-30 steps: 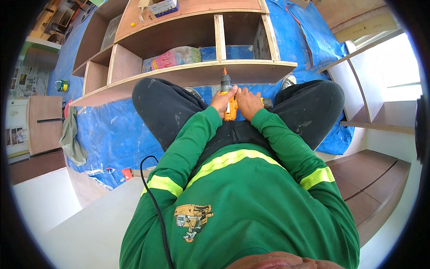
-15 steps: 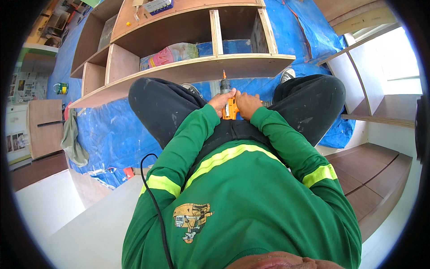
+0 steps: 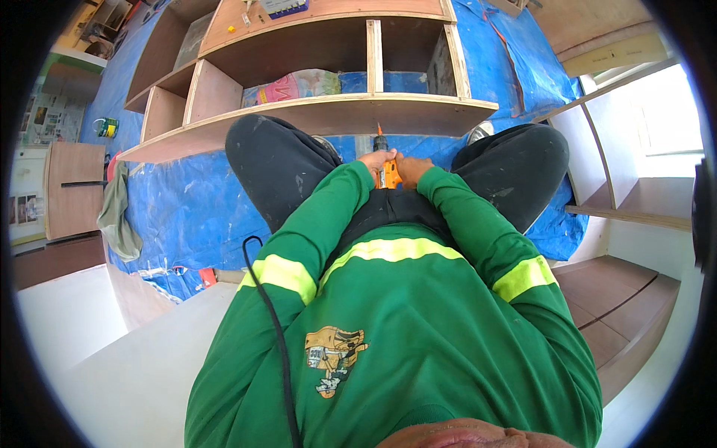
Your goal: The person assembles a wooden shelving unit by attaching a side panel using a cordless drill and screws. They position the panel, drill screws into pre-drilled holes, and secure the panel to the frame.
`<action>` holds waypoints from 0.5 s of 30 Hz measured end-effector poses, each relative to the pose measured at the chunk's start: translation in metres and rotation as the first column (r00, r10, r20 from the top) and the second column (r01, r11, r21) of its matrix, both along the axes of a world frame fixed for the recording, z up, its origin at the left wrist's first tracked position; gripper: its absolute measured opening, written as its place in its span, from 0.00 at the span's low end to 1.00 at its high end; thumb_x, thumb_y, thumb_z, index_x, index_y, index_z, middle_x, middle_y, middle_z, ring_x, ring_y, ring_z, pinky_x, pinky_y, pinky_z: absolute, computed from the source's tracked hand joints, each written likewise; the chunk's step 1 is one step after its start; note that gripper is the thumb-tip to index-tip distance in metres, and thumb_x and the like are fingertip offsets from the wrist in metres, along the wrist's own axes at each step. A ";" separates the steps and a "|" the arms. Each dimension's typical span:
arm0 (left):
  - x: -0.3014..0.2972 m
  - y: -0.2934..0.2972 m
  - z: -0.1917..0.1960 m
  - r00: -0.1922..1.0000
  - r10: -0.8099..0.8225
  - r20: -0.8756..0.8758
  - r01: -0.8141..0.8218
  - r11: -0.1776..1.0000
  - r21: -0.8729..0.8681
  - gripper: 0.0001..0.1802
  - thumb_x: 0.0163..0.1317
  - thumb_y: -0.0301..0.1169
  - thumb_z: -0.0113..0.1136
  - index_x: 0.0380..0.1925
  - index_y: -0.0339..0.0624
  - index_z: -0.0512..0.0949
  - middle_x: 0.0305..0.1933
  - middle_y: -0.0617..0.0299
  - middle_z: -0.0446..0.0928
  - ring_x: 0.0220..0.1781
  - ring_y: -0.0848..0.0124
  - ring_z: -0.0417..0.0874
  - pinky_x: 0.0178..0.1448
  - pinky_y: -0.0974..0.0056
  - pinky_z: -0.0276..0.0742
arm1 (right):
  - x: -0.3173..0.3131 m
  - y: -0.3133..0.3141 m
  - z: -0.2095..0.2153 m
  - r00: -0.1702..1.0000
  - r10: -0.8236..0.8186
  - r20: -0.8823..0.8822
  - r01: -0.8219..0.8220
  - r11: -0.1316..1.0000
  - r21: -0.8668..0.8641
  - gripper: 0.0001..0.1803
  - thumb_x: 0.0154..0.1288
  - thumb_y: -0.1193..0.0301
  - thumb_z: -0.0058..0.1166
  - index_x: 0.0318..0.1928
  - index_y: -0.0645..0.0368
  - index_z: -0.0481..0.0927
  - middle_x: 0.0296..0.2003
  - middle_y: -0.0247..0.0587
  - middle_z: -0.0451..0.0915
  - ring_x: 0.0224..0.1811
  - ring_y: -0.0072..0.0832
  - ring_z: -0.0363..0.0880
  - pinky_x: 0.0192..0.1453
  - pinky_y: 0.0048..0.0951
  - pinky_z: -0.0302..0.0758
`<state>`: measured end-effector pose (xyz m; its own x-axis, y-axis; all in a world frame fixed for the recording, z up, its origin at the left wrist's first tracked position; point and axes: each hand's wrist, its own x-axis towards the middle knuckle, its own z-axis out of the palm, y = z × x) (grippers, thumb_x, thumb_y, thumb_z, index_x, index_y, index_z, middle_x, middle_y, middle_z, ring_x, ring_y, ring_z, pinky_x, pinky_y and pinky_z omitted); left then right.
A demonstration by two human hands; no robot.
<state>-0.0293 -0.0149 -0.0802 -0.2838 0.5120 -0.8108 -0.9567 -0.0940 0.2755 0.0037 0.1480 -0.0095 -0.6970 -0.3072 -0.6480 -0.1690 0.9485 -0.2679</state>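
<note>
We see an orange drill (image 3: pixel 390 178) with a black chuck (image 3: pixel 381 142) and orange tip (image 3: pixel 379 130). We count 3 neon-yellow bands (image 3: pixel 388 250) on the green shirt (image 3: pixel 433 328); pale specks dot the black trousers (image 3: pixel 272 160). We find pale smears on the blue tarp (image 3: pixel 194 209), tan edges (image 3: pixel 376 56) on the brown shelf (image 3: pixel 336 117), and a grey-green cloth (image 3: pixel 117 216).

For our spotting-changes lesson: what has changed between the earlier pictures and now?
The drill appears drawn back, its tip now farther below the pale edge of the shelf unit; its battery, earlier visible beyond the right hand, is hidden. That hand and the left hand still hold the drill.
</note>
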 end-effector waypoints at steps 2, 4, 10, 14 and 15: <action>0.001 0.006 -0.012 1.000 -0.009 -0.007 0.008 1.000 -0.010 0.21 0.78 0.52 0.57 0.48 0.46 0.81 0.43 0.54 0.88 0.38 0.54 0.89 0.46 0.43 0.86 | -0.001 -0.002 -0.009 1.000 0.003 0.008 -0.003 0.999 0.051 0.31 0.64 0.69 0.68 0.64 0.60 0.70 0.56 0.50 0.87 0.61 0.50 0.86 0.64 0.67 0.74; -0.004 0.008 -0.024 1.000 0.017 -0.022 -0.017 1.000 -0.020 0.20 0.79 0.51 0.56 0.48 0.46 0.81 0.42 0.54 0.88 0.38 0.54 0.89 0.46 0.43 0.86 | -0.006 -0.003 -0.022 1.000 -0.003 0.001 0.003 0.999 0.049 0.30 0.66 0.70 0.65 0.66 0.60 0.70 0.57 0.50 0.87 0.62 0.49 0.86 0.65 0.67 0.73; -0.007 0.002 -0.036 1.000 0.001 0.012 0.000 1.000 -0.022 0.20 0.80 0.50 0.53 0.45 0.46 0.82 0.40 0.55 0.88 0.36 0.55 0.88 0.44 0.44 0.85 | -0.006 -0.012 -0.030 1.000 -0.023 -0.002 0.023 0.998 0.061 0.34 0.62 0.72 0.69 0.66 0.63 0.67 0.56 0.55 0.86 0.62 0.52 0.85 0.64 0.64 0.74; -0.009 0.006 -0.037 0.999 0.048 -0.016 -0.049 0.997 -0.065 0.19 0.79 0.49 0.53 0.43 0.46 0.82 0.39 0.55 0.88 0.35 0.56 0.88 0.42 0.46 0.85 | -0.012 -0.015 -0.029 0.999 -0.046 0.014 0.044 0.996 0.078 0.35 0.61 0.73 0.69 0.66 0.63 0.67 0.57 0.56 0.85 0.63 0.52 0.84 0.66 0.65 0.73; -0.010 0.004 -0.039 0.999 0.033 -0.021 -0.034 0.998 -0.062 0.19 0.79 0.49 0.53 0.43 0.46 0.82 0.39 0.56 0.88 0.35 0.56 0.88 0.42 0.46 0.85 | -0.012 -0.015 -0.029 0.999 -0.034 0.018 0.033 0.996 0.085 0.32 0.65 0.72 0.66 0.66 0.62 0.68 0.59 0.55 0.85 0.64 0.51 0.84 0.66 0.68 0.72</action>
